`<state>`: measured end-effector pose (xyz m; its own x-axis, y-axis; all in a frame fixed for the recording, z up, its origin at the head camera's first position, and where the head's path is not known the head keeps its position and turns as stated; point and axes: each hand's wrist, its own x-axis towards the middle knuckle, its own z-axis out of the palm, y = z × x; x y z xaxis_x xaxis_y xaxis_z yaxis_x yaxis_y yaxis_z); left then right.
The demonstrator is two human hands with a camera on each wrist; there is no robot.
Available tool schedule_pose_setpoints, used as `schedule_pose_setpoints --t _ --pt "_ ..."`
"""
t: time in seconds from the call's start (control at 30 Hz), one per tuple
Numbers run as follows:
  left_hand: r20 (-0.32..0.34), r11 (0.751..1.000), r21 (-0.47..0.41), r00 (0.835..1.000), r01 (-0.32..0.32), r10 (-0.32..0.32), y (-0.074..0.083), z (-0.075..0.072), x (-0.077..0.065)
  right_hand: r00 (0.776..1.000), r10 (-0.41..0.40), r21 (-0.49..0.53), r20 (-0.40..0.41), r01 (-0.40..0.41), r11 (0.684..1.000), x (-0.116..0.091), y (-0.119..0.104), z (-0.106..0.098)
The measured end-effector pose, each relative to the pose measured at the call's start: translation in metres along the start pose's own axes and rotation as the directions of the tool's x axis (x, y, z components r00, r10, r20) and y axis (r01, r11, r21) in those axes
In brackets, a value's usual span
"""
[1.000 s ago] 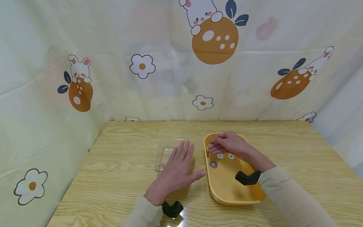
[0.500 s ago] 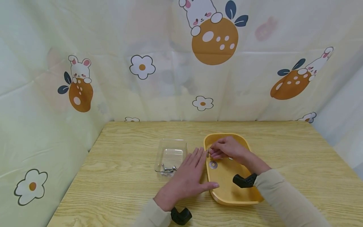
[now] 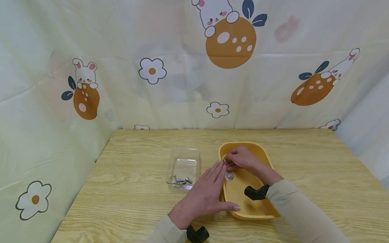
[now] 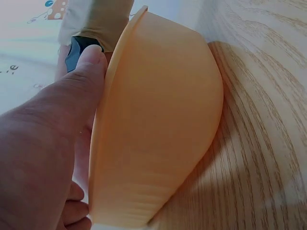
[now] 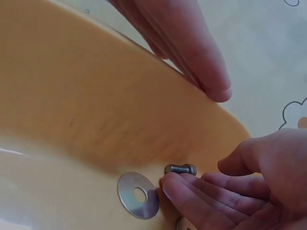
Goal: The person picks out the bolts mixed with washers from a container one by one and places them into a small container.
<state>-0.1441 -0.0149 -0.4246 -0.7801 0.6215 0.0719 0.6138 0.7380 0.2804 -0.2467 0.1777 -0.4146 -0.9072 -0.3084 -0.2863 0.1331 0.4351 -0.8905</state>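
My left hand (image 3: 206, 192) lies along the left rim of an orange plastic tray (image 3: 235, 190), fingers straight and thumb over the edge. In the left wrist view its thumb sits on the rim of the tilted-looking wall. My right hand (image 3: 243, 158) reaches inside the tray at its far left. Seen from the right wrist, its fingertips touch a short metal bolt (image 5: 181, 169) on the tray floor, and the thumb is apart from it. A flat metal washer (image 5: 139, 196) lies beside those fingertips. Part of another washer (image 5: 183, 224) shows under the hand.
A clear plastic box (image 3: 186, 162) stands left of the tray, with several metal bolts (image 3: 183, 181) at its near end. Both stand on a wood-grain table (image 3: 127, 175). A patterned cloth (image 3: 179, 94) hangs behind the table.
My left hand has moved right from in front of the clear box onto the tray's rim. My right hand has lowered slightly toward the bolt at the tray's left wall.
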Motion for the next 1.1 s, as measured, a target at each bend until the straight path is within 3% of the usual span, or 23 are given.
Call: schedule_pose_setpoints --t 0.53,1.1 --pt "-0.018 1.000 -0.008 1.000 -0.002 0.002 0.0006 -0.0003 -0.0013 1.000 0.018 -0.031 0.004 -0.018 0.999 0.0067 -0.0033 0.0031" --pt "-0.032 1.000 0.020 0.999 -0.015 0.015 0.0019 -0.0019 -0.0007 0.998 0.006 0.097 0.061 -0.012 0.995 0.0081 0.0051 0.0033"
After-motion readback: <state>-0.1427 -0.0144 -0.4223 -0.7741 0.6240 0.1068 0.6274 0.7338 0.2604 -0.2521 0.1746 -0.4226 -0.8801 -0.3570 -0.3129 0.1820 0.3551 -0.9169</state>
